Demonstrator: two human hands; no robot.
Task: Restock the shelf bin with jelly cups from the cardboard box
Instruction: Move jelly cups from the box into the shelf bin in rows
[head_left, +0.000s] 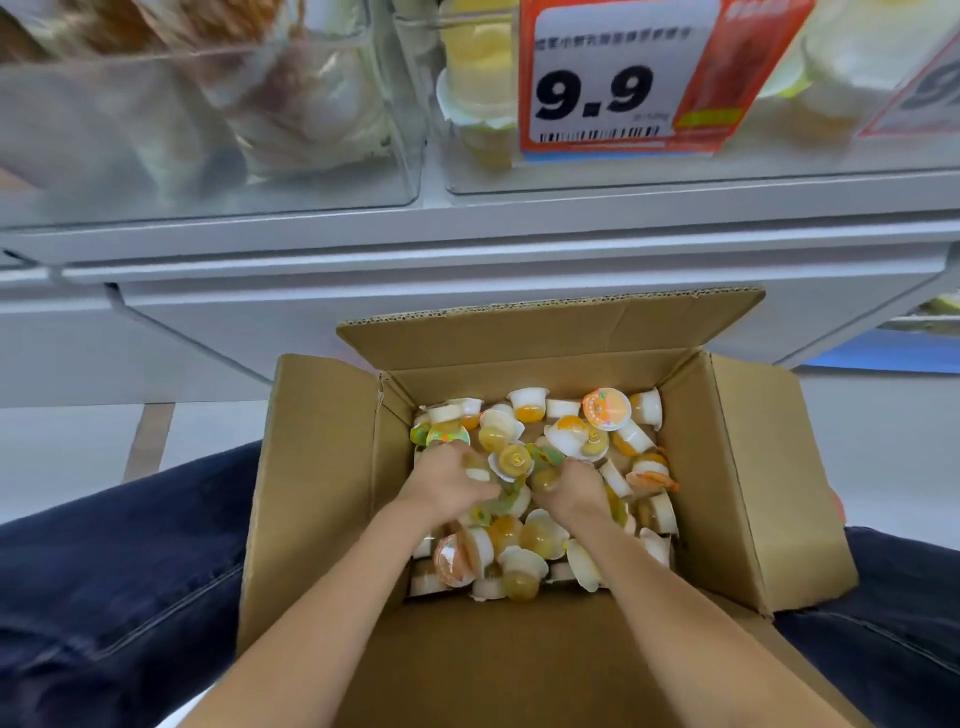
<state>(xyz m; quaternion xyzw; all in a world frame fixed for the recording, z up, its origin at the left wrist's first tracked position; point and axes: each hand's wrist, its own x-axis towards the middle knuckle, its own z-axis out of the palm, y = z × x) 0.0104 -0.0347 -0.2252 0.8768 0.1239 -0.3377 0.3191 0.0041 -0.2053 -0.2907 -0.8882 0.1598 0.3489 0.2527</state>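
— Jelly cups, small clear plastic ones with yellow and amber filling and white bases (535, 488), lie heaped loose in the open brown cardboard box (322, 467). What matters for the scoop?

— Both hands are down in the heap. The left hand (449, 480) has its fingers (470, 456) curled down among the cups in the middle of the pile, and the right hand (574, 488) does the same just beside it. I judge each is gathering a handful, though the fingertips are buried, so I cannot tell how many cups each one really holds.

— So how to do it well?

— Draw the two hands together under the cups, cupping them as one scoop, not pinching singles. The foil-lidded tops look slippery and the cups lie every which way, so a loose one may tumble on the way up.

— And where do they go?

— Up to the clear plastic shelf bin behind the red and white price tag marked 9.9 (618, 78), which already holds some pale yellow cups (480, 73). The box sits between the person's dark trouser legs (119, 571), right under the grey shelf edge (467, 244), so the lift must clear that ledge first.
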